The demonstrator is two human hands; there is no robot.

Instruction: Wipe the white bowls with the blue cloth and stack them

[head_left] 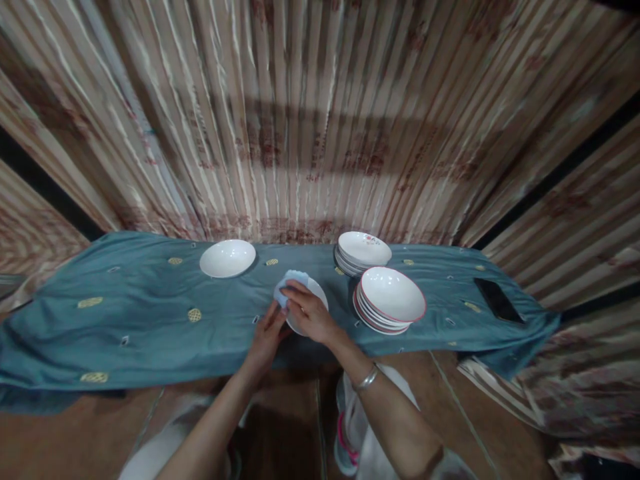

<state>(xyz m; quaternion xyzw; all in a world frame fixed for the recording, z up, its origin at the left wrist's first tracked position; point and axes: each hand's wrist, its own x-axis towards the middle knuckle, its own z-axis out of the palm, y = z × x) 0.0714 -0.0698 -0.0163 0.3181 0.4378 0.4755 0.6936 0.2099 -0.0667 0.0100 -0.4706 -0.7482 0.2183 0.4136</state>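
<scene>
A white plate (319, 293) is held over the near middle of the cloth-covered table, partly hidden by my hands. My left hand (270, 328) grips its left edge, with the thumb and fingers close to the rim. A light blue cloth (295, 275) is bunched under the fingers of my right hand (314, 316), pressed against the left part of the plate. The right hand's fingers are closed on this cloth, and the forearm wears a silver bracelet (369, 377).
A single white plate (228, 259) lies at the back left. To the right stand a stack of floral white plates (364, 248) and a stack of red-rimmed bowls (393, 295). A black phone (498, 300) rests at the right end of the teal tablecloth (150, 320). Curtains (300, 133) hang behind.
</scene>
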